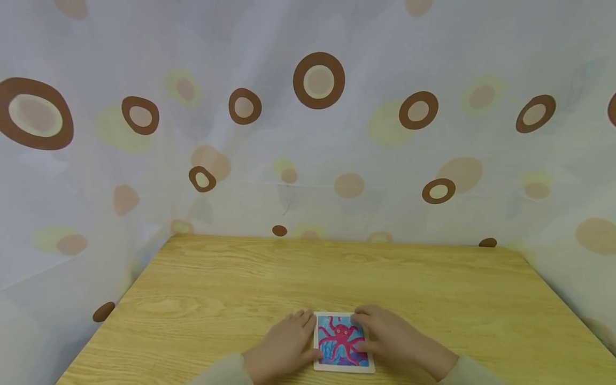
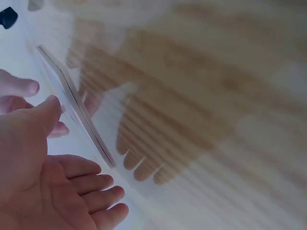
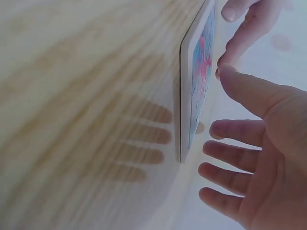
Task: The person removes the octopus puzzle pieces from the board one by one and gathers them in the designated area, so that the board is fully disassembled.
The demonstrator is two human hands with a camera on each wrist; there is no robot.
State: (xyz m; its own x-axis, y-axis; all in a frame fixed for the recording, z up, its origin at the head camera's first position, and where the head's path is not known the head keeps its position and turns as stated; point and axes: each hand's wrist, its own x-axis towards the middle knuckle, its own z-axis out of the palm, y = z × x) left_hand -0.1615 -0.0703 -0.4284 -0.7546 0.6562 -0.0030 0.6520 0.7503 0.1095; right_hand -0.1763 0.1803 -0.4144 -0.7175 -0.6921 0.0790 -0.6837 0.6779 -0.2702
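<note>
A flat square board (image 1: 341,369) with a white border lies on the wooden table, showing a pink octopus on blue. My left hand (image 1: 286,342) is at its left side, fingers extended, thumb by the lower left corner. On the opposite side my right hand (image 1: 392,337) has its fingers and thumb spread near the right edge. In the left wrist view, the edge of the board (image 2: 79,108) shows a thin dark seam, and the left fingers are straight. The right wrist view shows the right fingers straight and separated beside the board (image 3: 186,96). Contact with the board is hard to tell.
The wooden table (image 1: 240,283) spreads around the board. A pale curtain (image 1: 269,149) with brown ringed spots hangs behind it and along both sides. In the left wrist view a small dark object (image 2: 8,18) shows at the upper left corner.
</note>
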